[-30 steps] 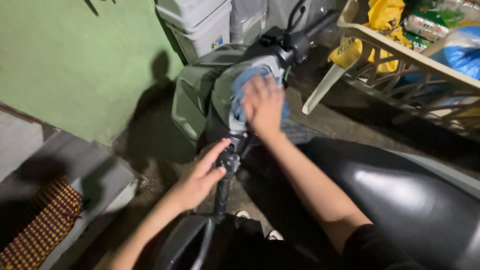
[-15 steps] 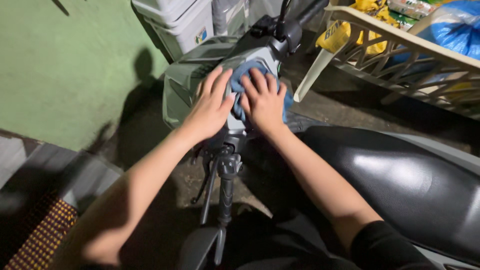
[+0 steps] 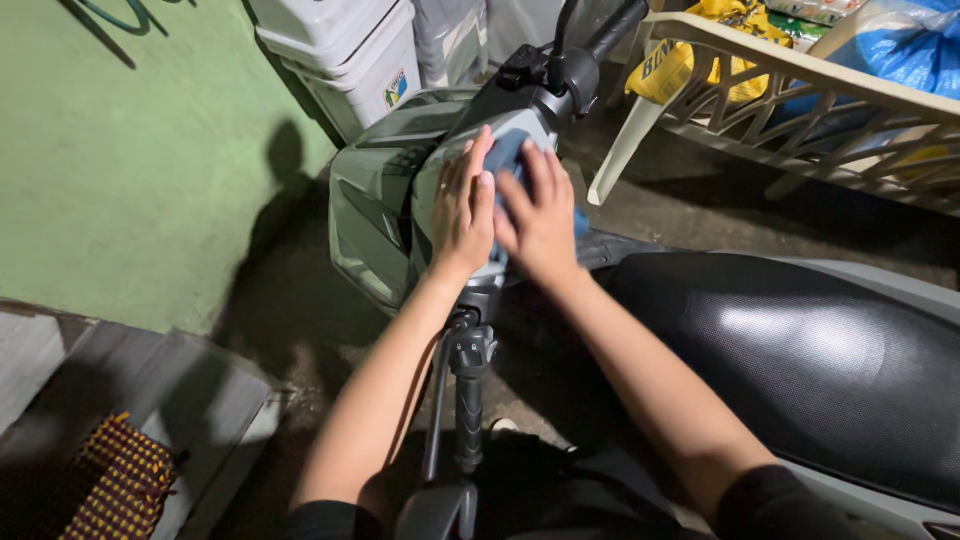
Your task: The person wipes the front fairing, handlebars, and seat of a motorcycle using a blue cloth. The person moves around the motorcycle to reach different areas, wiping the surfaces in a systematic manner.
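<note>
While the head camera looks straight down, both hands are seen laid flat on the grey dashboard panel (image 3: 450, 165) of a scooter, between its handlebars. The left hand (image 3: 462, 210) is pressed palm-down with the fingers straight and close together, nothing being gripped by it; its inner edge touches the right hand. The right hand (image 3: 540, 222) is spread with the fingers slightly fanned and is pressed on a blue cloth (image 3: 505, 155), which is held flat against the panel beneath the palm rather than grasped in a fist. Part of the cloth is shown above the fingertips and a small blue corner beside the right wrist.

The near handlebar grip (image 3: 468, 420) is seen hanging below the hands, black and untouched, with its lever beside it. The far handlebar grip (image 3: 615, 22) is found at the top edge, beyond the dashboard. The green-grey front fairing (image 3: 375, 215) is placed left of the hands, and the glossy black seat (image 3: 800, 350) fills the lower right.

A green wall (image 3: 130, 150) is seen on the left, with stacked pale plastic bins (image 3: 345, 45) near the scooter's front. A cream plastic chair (image 3: 800, 100) is tipped at the upper right, with yellow and blue bags behind it. A woven yellow-and-brown mat (image 3: 110, 490) is lying at the lower left on a grey step.
</note>
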